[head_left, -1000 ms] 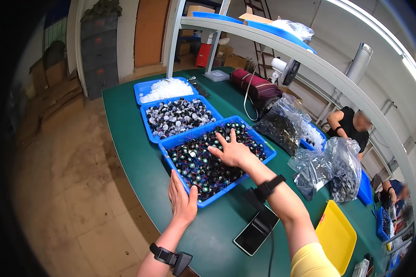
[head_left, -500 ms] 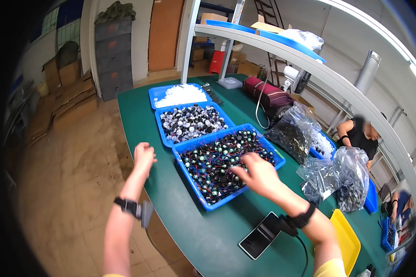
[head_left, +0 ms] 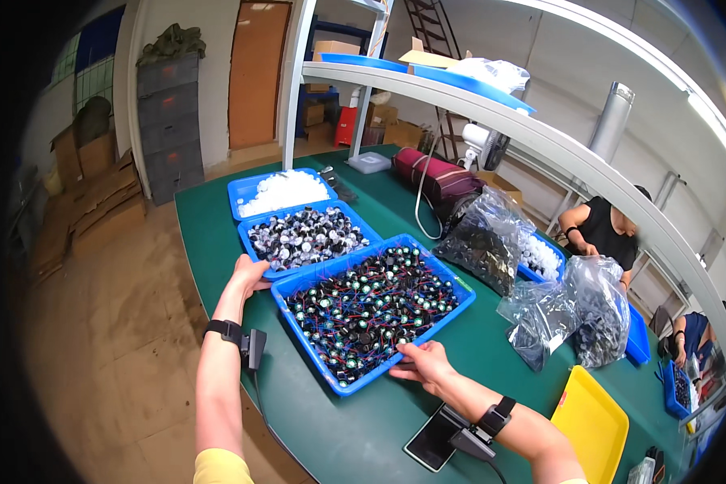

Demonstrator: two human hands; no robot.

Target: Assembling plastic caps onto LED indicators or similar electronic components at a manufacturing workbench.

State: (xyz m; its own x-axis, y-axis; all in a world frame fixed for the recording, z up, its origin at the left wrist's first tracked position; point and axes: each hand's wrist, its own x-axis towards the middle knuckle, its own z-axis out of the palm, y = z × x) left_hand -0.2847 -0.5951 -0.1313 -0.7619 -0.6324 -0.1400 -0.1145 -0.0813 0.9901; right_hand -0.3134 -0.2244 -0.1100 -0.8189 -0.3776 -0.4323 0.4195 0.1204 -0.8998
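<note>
Since half a second ago both arms have closed in on the nearest tray.

Green table point(head_left: 355, 427): matte, felt-like top.
Blue plastic tray point(head_left: 452, 284): rectangular, shallow, at the table's near edge, heaped with small black round parts point(head_left: 371, 310) on red wires.
My left hand point(head_left: 248, 276): palm flat on the tray's far-left corner, clasping nothing.
My right hand point(head_left: 422, 363): fingers spread along its near rim, bracing rather than gripping.
</note>
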